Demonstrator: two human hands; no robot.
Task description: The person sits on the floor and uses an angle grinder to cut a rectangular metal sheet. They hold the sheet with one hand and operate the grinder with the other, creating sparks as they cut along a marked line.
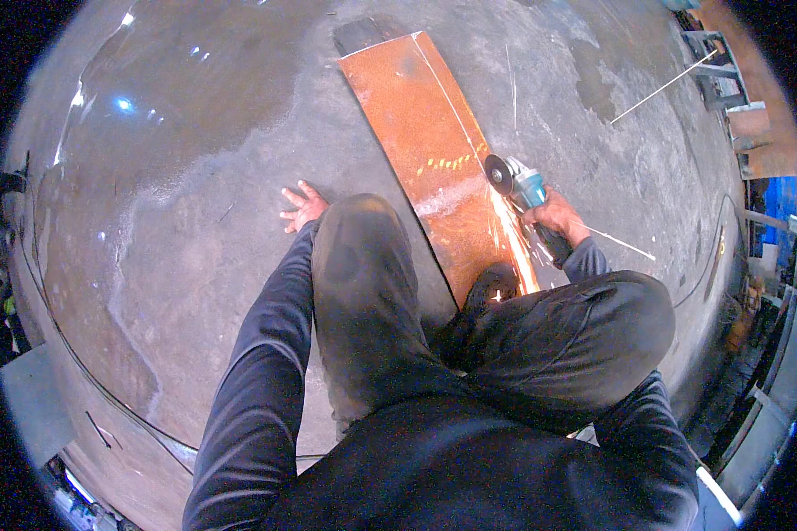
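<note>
My right hand (555, 215) is closed around the body of a teal angle grinder (529, 188). Its dark disc (499, 175) meets the right edge of a rusty orange steel plate (421, 106), which lies flat on the floor. Orange sparks (510, 232) stream from the disc toward me, along the plate's edge and past my dark shoe (490, 285), which is at the plate's near end. A pale line runs lengthwise on the plate near that edge, and yellow marks cross it. Left of my raised knee, my left hand (305, 208) has its fingers spread and appears to rest on the concrete.
A thin pale rod (664, 87) lies at the far right, and another (622, 243) is beside my right hand. Along the left floor curves a dark cable (71, 350). Metal frames (715, 71) and other workshop items line the right side. Wet-looking patches mark the concrete floor (230, 190).
</note>
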